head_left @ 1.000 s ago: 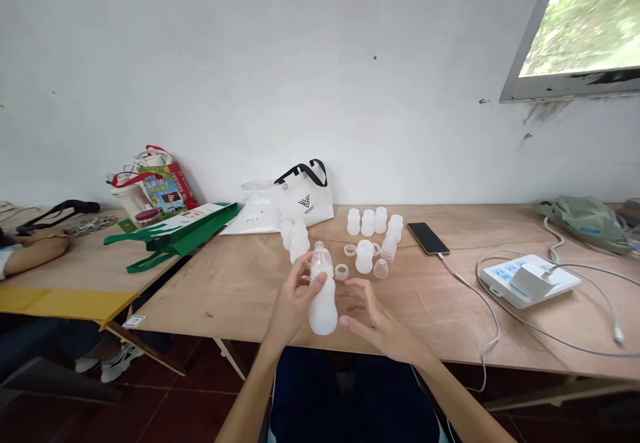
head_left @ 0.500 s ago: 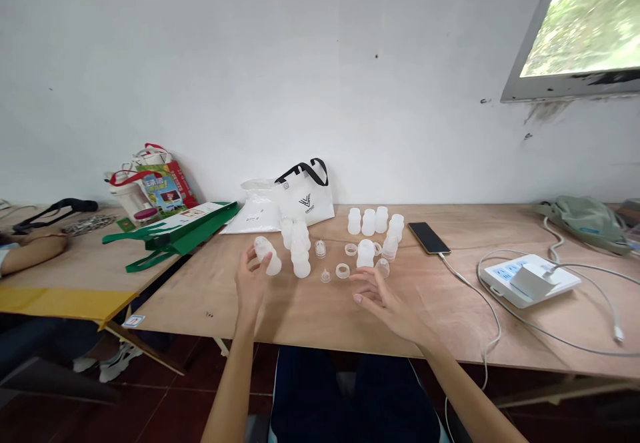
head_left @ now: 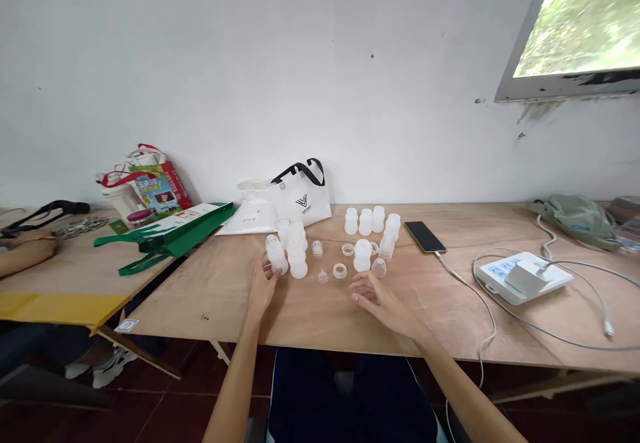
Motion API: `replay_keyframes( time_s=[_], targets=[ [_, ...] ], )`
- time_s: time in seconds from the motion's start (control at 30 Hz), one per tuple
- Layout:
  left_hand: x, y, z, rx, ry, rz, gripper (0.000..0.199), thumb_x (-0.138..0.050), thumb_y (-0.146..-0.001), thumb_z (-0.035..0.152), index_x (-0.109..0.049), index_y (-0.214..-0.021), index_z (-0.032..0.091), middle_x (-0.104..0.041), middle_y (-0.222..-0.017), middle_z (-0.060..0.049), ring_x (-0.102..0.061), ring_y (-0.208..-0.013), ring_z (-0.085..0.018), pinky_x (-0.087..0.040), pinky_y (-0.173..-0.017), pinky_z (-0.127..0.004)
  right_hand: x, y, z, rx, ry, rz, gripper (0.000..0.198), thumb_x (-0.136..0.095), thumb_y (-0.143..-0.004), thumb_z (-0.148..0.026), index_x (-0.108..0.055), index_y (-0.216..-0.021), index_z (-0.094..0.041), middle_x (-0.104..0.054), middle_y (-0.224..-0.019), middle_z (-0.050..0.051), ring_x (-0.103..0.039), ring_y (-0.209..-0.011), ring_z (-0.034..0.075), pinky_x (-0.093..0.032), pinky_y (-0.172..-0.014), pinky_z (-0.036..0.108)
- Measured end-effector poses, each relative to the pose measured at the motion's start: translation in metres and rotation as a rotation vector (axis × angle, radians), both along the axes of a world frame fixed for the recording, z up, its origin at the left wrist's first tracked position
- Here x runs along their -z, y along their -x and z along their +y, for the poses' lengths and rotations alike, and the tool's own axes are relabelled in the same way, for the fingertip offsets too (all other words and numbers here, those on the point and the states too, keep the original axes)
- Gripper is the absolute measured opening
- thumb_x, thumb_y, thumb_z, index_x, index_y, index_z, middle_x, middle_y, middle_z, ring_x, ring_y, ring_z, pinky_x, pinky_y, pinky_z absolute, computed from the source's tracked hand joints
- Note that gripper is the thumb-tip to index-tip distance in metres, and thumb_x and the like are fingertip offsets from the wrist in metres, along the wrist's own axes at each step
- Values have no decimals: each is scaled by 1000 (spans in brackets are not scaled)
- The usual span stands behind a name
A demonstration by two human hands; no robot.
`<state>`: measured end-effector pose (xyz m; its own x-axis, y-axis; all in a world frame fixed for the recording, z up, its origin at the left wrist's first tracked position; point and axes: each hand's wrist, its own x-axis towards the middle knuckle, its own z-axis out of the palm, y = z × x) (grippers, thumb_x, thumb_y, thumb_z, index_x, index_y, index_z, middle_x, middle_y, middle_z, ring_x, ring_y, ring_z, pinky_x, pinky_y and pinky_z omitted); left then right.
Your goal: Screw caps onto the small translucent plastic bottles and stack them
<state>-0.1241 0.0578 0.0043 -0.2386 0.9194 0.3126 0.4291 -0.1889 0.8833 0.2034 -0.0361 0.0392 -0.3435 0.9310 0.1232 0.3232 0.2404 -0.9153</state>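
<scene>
While the left hand (head_left: 262, 286) is posted at the near left side of a white bottle (head_left: 277, 255), the left forearm (head_left: 239, 356) runs forward almost straight from the lower edge of the view. Its fingers are curved against the bottle's lower part; whether they grip it or only touch it cannot be told at this size. That bottle is just left of a cluster of white bottles (head_left: 299, 263) on the table (head_left: 200, 296). The right hand (head_left: 383, 300) is turned palm inward, fingers half open, loosely bent and holding nothing; the right forearm (head_left: 455, 370) slants in from the lower right. Just beyond the fingertips stands a second bottle (head_left: 362, 255), a clear cap (head_left: 379, 268) to its right, a plastic ring (head_left: 340, 270) to its left
</scene>
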Motion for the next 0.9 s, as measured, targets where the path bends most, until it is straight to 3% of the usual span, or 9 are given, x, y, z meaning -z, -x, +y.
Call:
replay_keyframes(
  time_s=[0.13,0.33,0.57,0.9],
  targets=[
    [9,10,15,43,26,54,61,-69,-83,29,-47,-137,15,-66,-126,-17,-70,-105,-27,-57,-93,-44,8,-1,6,10,-25,-22,28,-52,-99,-51,-49,-115,-27,-68,-108,4,-65,-101,22,-51,-91,41],
    [3,14,41,91,66,152,35,-70,-79,35,-61,-107,16,-73,-103,-12,-72,-90,-28,-56,-87,-44,11,-1,9,2,-46,-79,26,-51,-100,-50,-57,-102,-25,-71,-102,3,-65,-99,22,-49,-87,38],
    [-5,6,49,98,89,233,34,-65,-82,35,-58,-111,17,-72,-109,-11,-69,-87,-25,-54,-82,-38,7,1,6,2,-76,-115,29,-50,-100,-50,-61,-94,-24,-70,-90,1,-65,-88,21,-47,-77,35],
    [-3,2,60,140,85,278,25,-57,-86,27,-60,-108,16,-72,-108,-12,-67,-97,-26,-51,-91,-39,6,4,6,12,-113,-147,29,-50,-100,-47,-63,-91,-24,-69,-88,2,-64,-84,21,-47,-74,34]
  ],
)
